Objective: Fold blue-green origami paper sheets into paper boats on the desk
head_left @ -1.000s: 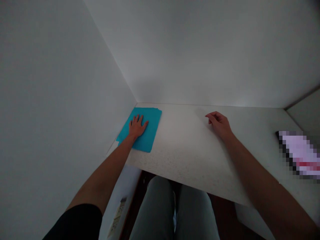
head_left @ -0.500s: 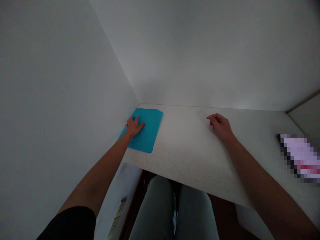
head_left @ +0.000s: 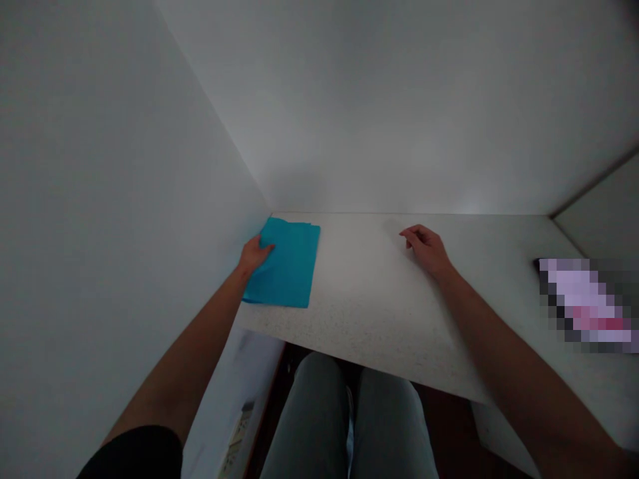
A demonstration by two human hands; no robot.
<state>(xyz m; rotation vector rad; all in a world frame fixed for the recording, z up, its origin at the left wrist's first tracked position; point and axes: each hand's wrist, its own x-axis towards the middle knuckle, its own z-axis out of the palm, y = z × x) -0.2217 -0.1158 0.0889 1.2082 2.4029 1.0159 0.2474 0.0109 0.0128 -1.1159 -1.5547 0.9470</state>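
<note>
The left hand (head_left: 255, 256) is at the left edge of a flat blue cloth (head_left: 289, 266), and its fingers lie close together over that edge. The thumb side is hard to see, so I cannot tell if the hand is pinching the cloth or just resting on it.

The blue cloth lies folded on a white speckled table (head_left: 359, 326), in the far left corner, where two white walls meet. The left wall (head_left: 124, 199) is just beside it. The cloth is longer than it is wide, and its long sides run away from the person, toward the back wall (head_left: 399, 113), with a small lean.

The right hand (head_left: 426, 251) is on the table, well to the right of the cloth, with its fingers softly curled and nothing in them. A wide stretch of table lies between this hand and the cloth, so the left hand is much nearer.

Far off to the right, a blurred thing (head_left: 584, 303) sits on the table, too fuzzy to name. Below the table edge are the person's grey trousers (head_left: 349, 419), and a black sleeve (head_left: 132, 456) shows at the bottom left
</note>
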